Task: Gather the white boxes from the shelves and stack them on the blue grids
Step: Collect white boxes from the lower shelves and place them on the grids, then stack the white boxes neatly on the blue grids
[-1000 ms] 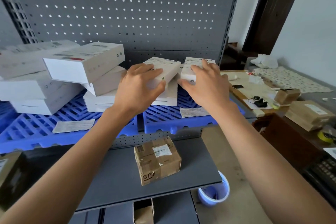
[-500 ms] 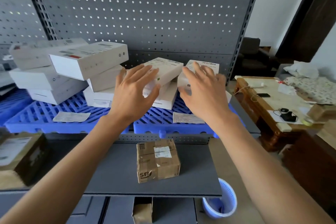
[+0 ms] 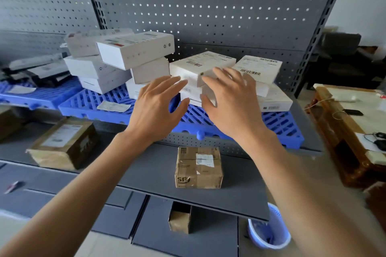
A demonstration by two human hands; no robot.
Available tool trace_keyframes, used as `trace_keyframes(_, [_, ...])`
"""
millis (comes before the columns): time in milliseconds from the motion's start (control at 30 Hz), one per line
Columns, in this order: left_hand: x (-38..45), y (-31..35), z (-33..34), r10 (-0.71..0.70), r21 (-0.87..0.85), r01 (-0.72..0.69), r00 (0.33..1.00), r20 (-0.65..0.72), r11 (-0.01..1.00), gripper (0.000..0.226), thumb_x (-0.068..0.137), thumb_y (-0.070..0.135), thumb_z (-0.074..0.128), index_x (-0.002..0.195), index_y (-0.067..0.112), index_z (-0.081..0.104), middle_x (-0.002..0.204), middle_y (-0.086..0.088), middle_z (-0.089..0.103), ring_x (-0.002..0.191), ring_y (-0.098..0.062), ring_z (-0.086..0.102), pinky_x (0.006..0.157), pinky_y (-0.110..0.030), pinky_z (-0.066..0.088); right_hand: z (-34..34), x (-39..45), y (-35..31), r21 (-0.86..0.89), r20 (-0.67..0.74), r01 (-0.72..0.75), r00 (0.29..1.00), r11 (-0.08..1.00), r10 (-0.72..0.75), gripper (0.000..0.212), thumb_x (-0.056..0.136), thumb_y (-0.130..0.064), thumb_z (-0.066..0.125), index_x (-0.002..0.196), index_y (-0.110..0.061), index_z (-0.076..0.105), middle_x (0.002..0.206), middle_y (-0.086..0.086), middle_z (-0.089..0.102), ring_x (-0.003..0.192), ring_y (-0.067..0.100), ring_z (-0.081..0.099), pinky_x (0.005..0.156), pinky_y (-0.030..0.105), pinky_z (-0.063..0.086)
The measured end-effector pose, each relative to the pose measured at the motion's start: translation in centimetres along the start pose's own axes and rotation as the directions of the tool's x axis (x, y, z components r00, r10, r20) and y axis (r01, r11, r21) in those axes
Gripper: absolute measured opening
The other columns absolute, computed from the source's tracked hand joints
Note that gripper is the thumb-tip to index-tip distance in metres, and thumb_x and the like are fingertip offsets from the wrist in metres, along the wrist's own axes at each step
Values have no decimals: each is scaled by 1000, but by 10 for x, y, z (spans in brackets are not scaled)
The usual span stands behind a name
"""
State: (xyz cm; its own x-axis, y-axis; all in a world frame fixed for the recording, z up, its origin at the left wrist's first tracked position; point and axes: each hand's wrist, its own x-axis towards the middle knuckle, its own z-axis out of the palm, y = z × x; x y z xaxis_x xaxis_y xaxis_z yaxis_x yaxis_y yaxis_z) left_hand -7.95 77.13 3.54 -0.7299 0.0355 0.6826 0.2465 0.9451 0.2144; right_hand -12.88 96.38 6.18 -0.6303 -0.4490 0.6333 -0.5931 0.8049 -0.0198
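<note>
The white box (image 3: 201,67) tops a short stack on the blue grid (image 3: 279,125), at 12 o'clock from both hands. Its long axis runs from 8 to 2 o'clock, near corner pointing between them. Left hand (image 3: 155,106) and right hand (image 3: 230,102) are about equally near, each grip spread wide and holding nothing

Single head-worn wide-angle view, looking forward and down from above the forearms, close to the shelf (image 3: 208,177), facing the pegboard (image 3: 208,6), blue grids (image 3: 100,102) at mid-frame, floor at the bottom edge, tabletop (image 3: 355,110) far right
</note>
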Motion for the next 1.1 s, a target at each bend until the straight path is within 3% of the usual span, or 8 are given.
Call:
trace_keyframes(133, [-15,-9,-19,-43,9,43,999,30,999,46,96,42,57,135,19,64,138,2,64,135,-22,50,104,-53,47,0,-2,-24,-13,13,6,1000,1000,-5,34,93,-38,60,122,-21,65,133,0,59,134,25,46,111,62,26])
trace_keyframes(300, [-43,-31,-60,-154,15,153,983,105,988,44,98,41,61,138,23,63,139,5,63,135,-18,50,107,-46,45,-5,-2,-68,36,50,10,999,999,-12,34,93,-34,61,121,-16,66,127,6,62,123,32,53,92,53,45])
trace_keyframes(467, [-87,-75,-118,-244,36,242,960,139,970,42,98,48,56,137,34,62,141,12,61,133,-12,52,104,-40,48,-8,-16,-129,183,125,-7,992,983,-17,39,96,-33,63,131,-15,64,131,5,65,122,30,57,96,50,50])
trace_keyframes(700, [-159,-158,-205,-348,109,335,926,145,936,38,98,50,55,132,37,64,135,13,64,119,-17,62,92,-36,52,11,-27,-251,316,255,-39,966,948,-45,45,98,-44,59,140,-29,58,144,-8,56,135,15,49,106,33,41])
trace_keyframes(1100, [-255,-280,-271,-490,76,484,858,157,872,34,100,50,54,131,40,64,140,15,61,122,-14,60,97,-42,56,62,-7,-405,468,324,-8,932,884,-163,39,97,-38,62,134,-26,64,135,-10,64,127,9,56,99,19,37])
